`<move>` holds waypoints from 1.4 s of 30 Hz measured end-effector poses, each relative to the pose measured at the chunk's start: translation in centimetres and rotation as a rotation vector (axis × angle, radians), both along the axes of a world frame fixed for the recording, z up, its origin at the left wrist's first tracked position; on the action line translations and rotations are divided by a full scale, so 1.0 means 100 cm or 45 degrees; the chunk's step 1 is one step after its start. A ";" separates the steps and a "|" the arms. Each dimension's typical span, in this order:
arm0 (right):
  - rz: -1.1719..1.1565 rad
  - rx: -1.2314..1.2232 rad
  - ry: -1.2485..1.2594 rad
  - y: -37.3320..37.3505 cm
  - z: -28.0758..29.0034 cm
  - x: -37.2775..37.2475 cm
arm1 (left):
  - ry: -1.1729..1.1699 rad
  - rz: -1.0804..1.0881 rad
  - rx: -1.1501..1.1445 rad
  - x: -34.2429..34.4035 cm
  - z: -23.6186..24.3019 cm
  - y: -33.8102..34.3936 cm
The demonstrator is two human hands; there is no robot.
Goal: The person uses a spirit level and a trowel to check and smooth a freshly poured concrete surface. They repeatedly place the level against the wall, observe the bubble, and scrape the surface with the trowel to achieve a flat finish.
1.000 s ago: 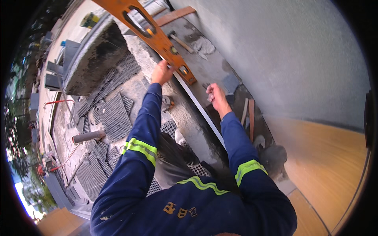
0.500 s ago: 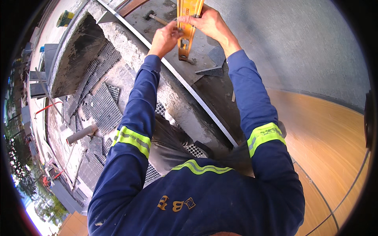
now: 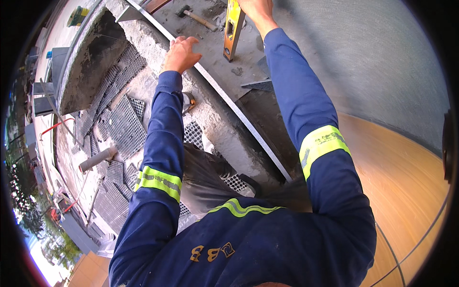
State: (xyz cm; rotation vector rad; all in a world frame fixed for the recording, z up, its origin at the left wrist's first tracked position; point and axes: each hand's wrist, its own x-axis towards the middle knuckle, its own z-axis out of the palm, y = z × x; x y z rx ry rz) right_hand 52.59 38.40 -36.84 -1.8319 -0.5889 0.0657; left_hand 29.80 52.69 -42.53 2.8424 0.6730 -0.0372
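Observation:
My right hand (image 3: 258,10), partly cut off by the upper edge of the view, holds a yellow spirit level (image 3: 233,36). The level hangs tilted, its lower end above the grey, dusty floor. My left hand (image 3: 181,53) is at the long pale metal strip (image 3: 239,115), with its fingers stretched out and nothing visible in them. That strip runs diagonally along a rough concrete ledge (image 3: 210,125); whether my fingertips touch it I cannot tell. Beside my left forearm, an orange and black round tool (image 3: 189,102) sits on the ledge, partly hidden by the sleeve.
A hammer (image 3: 201,20) with a wooden handle lies on the far floor. Cut dark tile pieces (image 3: 259,85) lie nearer the grey wall (image 3: 363,62). Perforated dark panels (image 3: 125,128) and a grey pipe (image 3: 98,160) cover the lower ground on the left. Wood-look tiles (image 3: 382,177) are on the right.
My left hand has left the spirit level and moved left toward the metal strip, fingers opening. My right hand has carried the level up and slightly right. The round tool now shows beside my sleeve.

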 end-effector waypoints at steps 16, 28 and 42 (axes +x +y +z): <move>0.247 -0.089 0.076 0.008 -0.025 0.009 | 0.315 0.067 -0.111 -0.017 -0.015 0.000; 0.425 -0.770 0.826 -0.137 -0.232 0.055 | 0.297 0.078 -0.125 -0.022 0.023 -0.007; -0.046 -1.197 0.589 -0.196 -0.391 -0.070 | 0.952 0.375 -0.374 -0.087 0.038 -0.014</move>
